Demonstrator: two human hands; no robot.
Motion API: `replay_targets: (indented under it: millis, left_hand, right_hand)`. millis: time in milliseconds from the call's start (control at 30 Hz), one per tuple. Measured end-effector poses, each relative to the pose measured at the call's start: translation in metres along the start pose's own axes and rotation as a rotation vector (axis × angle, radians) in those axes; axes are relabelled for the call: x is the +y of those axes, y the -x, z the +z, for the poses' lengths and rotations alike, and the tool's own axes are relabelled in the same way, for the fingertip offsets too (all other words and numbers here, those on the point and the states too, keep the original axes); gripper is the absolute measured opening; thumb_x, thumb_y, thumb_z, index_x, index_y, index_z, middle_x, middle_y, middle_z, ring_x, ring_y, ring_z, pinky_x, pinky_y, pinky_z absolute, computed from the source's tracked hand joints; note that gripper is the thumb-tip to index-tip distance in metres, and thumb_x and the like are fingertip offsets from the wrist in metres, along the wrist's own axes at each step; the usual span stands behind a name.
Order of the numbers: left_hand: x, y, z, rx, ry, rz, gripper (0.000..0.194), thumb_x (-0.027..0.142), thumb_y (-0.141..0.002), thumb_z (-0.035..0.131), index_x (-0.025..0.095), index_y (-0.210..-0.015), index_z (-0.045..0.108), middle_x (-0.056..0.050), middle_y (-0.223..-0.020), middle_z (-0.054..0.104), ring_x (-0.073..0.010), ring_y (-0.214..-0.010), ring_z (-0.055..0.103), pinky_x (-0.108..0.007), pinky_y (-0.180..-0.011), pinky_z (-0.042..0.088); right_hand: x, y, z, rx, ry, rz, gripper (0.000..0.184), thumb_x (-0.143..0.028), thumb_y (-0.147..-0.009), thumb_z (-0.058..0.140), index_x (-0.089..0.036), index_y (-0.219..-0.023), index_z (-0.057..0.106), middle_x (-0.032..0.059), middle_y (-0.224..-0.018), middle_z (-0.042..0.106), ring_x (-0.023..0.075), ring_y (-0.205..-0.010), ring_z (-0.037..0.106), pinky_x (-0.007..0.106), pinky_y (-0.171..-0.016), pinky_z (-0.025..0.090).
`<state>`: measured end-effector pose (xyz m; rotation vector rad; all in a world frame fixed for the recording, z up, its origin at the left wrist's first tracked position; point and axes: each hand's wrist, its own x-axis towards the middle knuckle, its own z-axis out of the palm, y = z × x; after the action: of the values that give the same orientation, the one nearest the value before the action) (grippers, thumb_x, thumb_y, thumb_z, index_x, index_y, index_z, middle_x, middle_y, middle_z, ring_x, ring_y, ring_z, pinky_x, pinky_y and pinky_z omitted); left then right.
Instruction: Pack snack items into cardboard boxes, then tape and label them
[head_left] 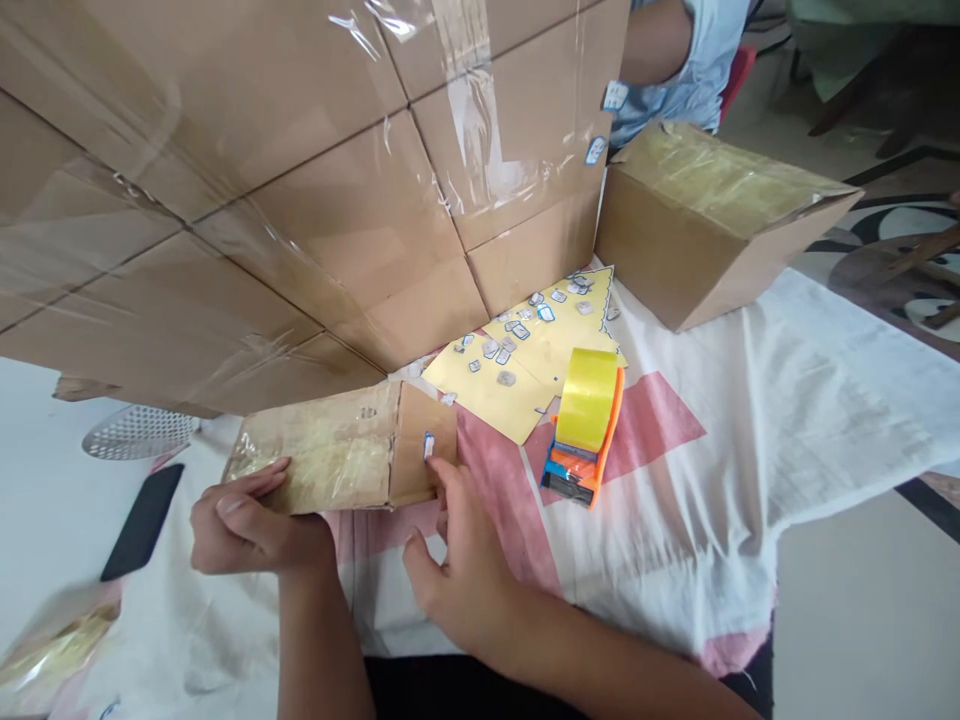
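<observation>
A small cardboard box [330, 450] with yellowish tape over its top lies in front of me. My left hand [251, 525] grips its left end, fingers on the taped top. On the box's right end is a small white paper label [429, 446] with a blue outline. The index fingertip of my right hand [469, 560] touches the label's lower edge; its thumb is held apart and the other fingers are partly hidden. Right of the box, a yellow sheet [525, 390] carries several small paper cutouts. An orange tape dispenser [585, 425] with a yellow roll lies beside the sheet.
A large wall of taped cardboard boxes [315, 220] stands close behind. Another cardboard box [675, 240] sits at the right, near a person's sleeve [690, 70]. A dark phone-like slab [142, 522] and a perforated grey oval piece [139, 430] lie left on the white-and-pink cloth [675, 540].
</observation>
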<state>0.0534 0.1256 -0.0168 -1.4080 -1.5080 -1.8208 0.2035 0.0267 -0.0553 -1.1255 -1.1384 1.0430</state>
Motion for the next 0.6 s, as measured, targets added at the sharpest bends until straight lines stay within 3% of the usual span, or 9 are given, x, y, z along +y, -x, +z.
replay_targets:
  millis: [200,333,400,500,600]
  left_hand:
    - [-0.02,-0.002,-0.01,-0.087,0.001,0.025,0.035,0.031,-0.091,0.045,0.019,-0.063,0.062,-0.005,-0.059,0.065,-0.0207,-0.062,0.066,-0.037,-0.071,0.053]
    - [-0.031,-0.002,-0.021,-0.135,0.061,0.011,0.037,0.031,-0.094,0.05,0.018,-0.062,0.064,-0.004,-0.062,0.069,-0.0201,-0.063,0.068,-0.038,-0.074,0.052]
    - [-0.035,-0.001,-0.025,-0.121,0.169,0.033,0.037,0.03,-0.094,0.052,0.018,-0.061,0.063,-0.004,-0.06,0.068,-0.0199,-0.062,0.068,-0.037,-0.071,0.051]
    - [-0.042,0.0,-0.029,-0.116,0.32,0.1,0.035,0.029,-0.093,0.05,0.018,-0.062,0.061,-0.002,-0.057,0.063,-0.0193,-0.06,0.067,-0.036,-0.068,0.05]
    - [-0.052,0.002,-0.034,-0.023,0.301,0.159,0.031,0.032,-0.09,0.052,0.018,-0.063,0.06,-0.004,-0.068,0.06,-0.0197,-0.068,0.064,-0.036,-0.069,0.05]
  right_hand:
    - [-0.004,-0.005,-0.008,0.049,0.173,-0.029,0.093,-0.02,-0.078,0.068,-0.023,-0.16,0.023,0.0166,-0.153,0.041,0.0381,-0.143,0.041,0.062,-0.115,0.043]
    - [-0.003,-0.015,-0.017,0.025,0.41,-0.086,0.126,-0.023,-0.068,0.079,-0.028,-0.164,-0.003,0.0158,-0.162,0.028,0.0429,-0.153,0.021,0.069,-0.121,0.028]
    - [-0.002,-0.021,-0.019,-0.05,0.465,-0.13,0.139,-0.023,-0.063,0.083,-0.028,-0.163,-0.014,0.0166,-0.161,0.027,0.0424,-0.153,0.022,0.067,-0.121,0.029]
    - [-0.001,-0.028,-0.018,-0.133,0.532,-0.19,0.15,-0.027,-0.057,0.09,-0.029,-0.163,-0.017,0.0171,-0.159,0.026,0.0426,-0.152,0.024,0.065,-0.121,0.03]
    - [-0.002,-0.023,-0.018,-0.098,0.554,-0.237,0.153,-0.033,-0.054,0.093,-0.031,-0.163,-0.014,0.0163,-0.155,0.03,0.041,-0.148,0.031,0.062,-0.118,0.035]
